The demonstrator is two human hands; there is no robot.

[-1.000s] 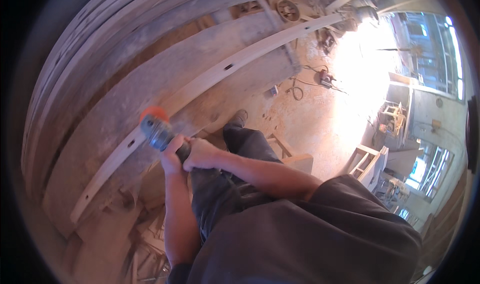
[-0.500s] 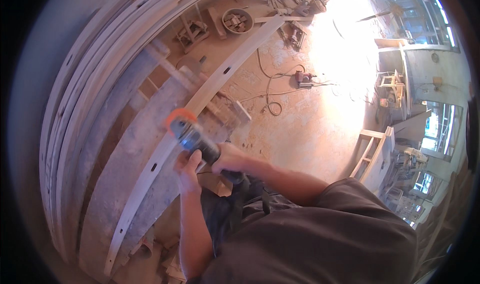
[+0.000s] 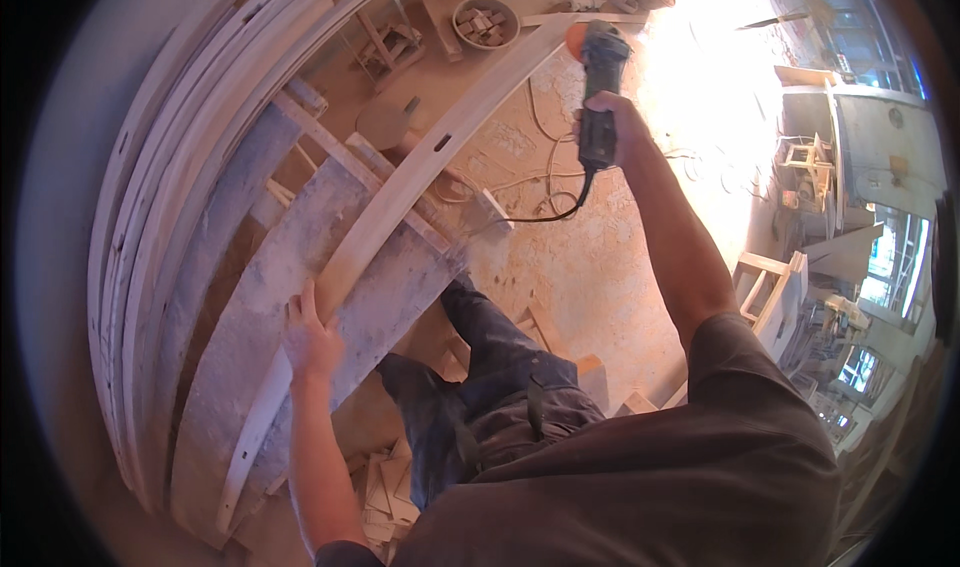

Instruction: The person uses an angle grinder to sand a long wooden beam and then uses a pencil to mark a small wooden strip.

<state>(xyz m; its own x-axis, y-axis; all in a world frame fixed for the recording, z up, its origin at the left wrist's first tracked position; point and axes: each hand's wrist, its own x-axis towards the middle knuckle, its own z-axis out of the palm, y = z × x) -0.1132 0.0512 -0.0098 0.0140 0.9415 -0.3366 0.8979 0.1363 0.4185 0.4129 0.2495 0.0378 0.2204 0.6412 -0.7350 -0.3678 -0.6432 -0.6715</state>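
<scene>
Cord (image 3: 581,202) could snag if pulled: right hand (image 3: 616,125) grips the grinder (image 3: 604,62), far right; left hand (image 3: 313,342) holds the beam (image 3: 400,189), near left.

Grey bench (image 3: 262,297), left: long slotted wood strip (image 3: 395,207) lay across. Floor (image 3: 625,277): looped cable (image 3: 550,172) lay right, round tub (image 3: 517,29) stood far, wood offcuts (image 3: 390,492) lay near.

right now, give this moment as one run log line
left hand: on pale wooden strip | right hand: gripping grinder | orange disc: near strip's far end | contact: unclear
</scene>
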